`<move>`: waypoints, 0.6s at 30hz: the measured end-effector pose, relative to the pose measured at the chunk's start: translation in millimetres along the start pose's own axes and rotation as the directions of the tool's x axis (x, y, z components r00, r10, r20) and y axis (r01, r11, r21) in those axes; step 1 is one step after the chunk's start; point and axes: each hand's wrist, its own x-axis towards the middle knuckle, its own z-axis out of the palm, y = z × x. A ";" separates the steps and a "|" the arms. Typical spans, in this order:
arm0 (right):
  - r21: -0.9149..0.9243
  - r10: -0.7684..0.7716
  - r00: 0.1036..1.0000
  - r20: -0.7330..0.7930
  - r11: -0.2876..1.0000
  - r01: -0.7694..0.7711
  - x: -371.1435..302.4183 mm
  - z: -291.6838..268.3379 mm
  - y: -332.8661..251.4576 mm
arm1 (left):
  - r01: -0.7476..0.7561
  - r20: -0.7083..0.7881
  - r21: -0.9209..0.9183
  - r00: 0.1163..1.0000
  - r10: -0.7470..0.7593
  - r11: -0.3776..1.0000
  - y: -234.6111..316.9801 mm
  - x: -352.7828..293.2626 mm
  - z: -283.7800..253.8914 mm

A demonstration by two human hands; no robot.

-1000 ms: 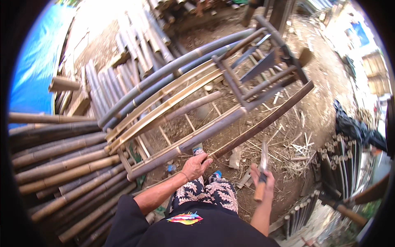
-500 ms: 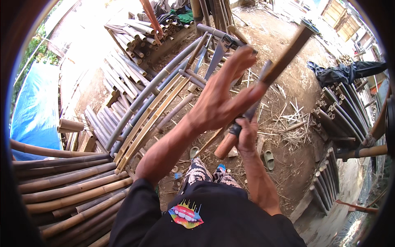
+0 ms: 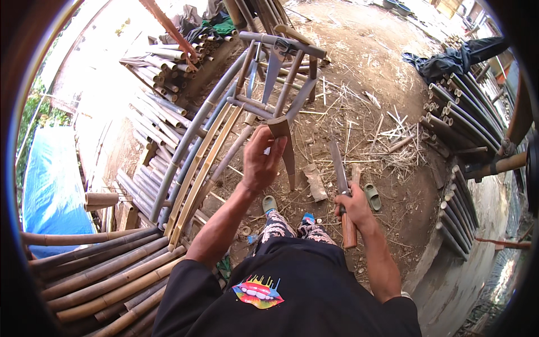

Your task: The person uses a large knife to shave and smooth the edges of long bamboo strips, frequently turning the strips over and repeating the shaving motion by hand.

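Strip (image 3: 289,153) is in L hand (image 3: 260,160), up in front of the body, overlapping frame (image 3: 250,107) in view. L fingers are closed on it nr its broad end, pinching it; can't tell exactly how each sits. R hand (image 3: 357,206) has knife (image 3: 339,168), fingers wrapped round the handle (image 3: 348,231) up by the blade, which points away, apart from strip.

Strip's prob. light & stiff w/ a bit of spring; smooth faces may slip, edges may splinter, so best hold = flat sides nr the broad end. Knife looks heavier, rigid; wood handle's the safe grip.

Containers: just tubs (image 3: 403,9) at far edge of view, too small to tell what's in 'em. Scraps (image 3: 401,147) litter the floor (image 3: 387,73).
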 end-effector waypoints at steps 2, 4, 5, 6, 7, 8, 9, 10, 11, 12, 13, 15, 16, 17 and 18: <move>0.151 -0.187 0.979 0.085 0.973 0.173 -18.6 -0.4 3.4 | 0.046 0.000 0.028 0.999 -0.046 0.999 21.3 7.7 -5.2; 0.103 -0.262 0.963 0.055 0.961 0.256 -42.2 16.1 -22.2 | 0.040 -0.050 -0.047 0.998 -0.042 0.998 37.8 16.5 -6.0; 0.081 -0.305 0.951 0.043 0.950 0.301 -52.1 25.0 -34.1 | 0.029 -0.074 -0.082 0.997 -0.035 0.996 43.9 20.6 -6.7; -0.045 -0.412 0.911 0.016 0.910 0.412 -55.6 32.4 -39.1 | 0.019 -0.045 -0.096 0.999 -0.024 0.995 44.8 24.9 -8.7; -0.171 -0.518 0.856 0.003 0.843 0.510 -58.7 38.5 -43.0 | 0.003 -0.036 -0.060 0.999 -0.005 0.998 48.9 28.0 -8.2; -0.253 -0.579 0.815 0.012 0.787 0.563 -63.2 44.7 -52.0 | -0.013 -0.027 -0.024 1.000 0.012 1.000 53.7 29.0 -7.4; -0.336 -0.638 0.770 0.019 0.721 0.606 -66.2 50.7 -59.0 | -0.029 -0.016 0.007 0.999 0.029 1.000 55.8 29.1 -6.2; -0.371 -0.656 0.754 0.043 0.690 0.621 -74.2 57.0 -72.4 | -0.069 0.025 0.025 0.997 0.068 0.997 52.9 26.9 -8.7; -0.405 -0.672 0.738 0.067 0.657 0.635 -79.7 63.0 -83.9 | -0.077 0.048 0.049 0.996 0.075 0.996 55.4 27.1 -11.5; -0.400 -0.647 0.760 0.068 0.680 0.615 -81.7 67.4 -90.1 | -0.079 0.076 0.064 0.994 0.074 0.995 56.0 26.0 -11.5; -0.397 -0.665 0.744 0.070 0.666 0.632 -79.3 71.4 -93.1 | -0.080 0.104 0.080 0.992 0.072 0.994 56.0 25.7 -11.1; -0.391 -0.699 0.711 0.074 0.636 0.665 -75.1 77.0 -97.9 | -0.081 0.103 0.087 0.992 0.072 0.993 55.1 25.5 -7.9; -0.424 -0.719 0.691 0.070 0.606 0.673 -72.9 78.4 -96.9 | -0.086 0.114 0.099 0.991 0.075 0.991 57.5 24.7 -7.3; -0.435 -0.722 0.689 0.062 0.602 0.670 -72.7 78.9 -96.6 | -0.091 0.125 0.111 0.989 0.077 0.990 59.5 24.7 -7.0; -0.447 -0.722 0.689 0.057 0.599 0.664 -72.9 79.4 -96.1 | -0.098 0.128 0.112 0.988 0.083 0.989 61.0 24.4 -6.9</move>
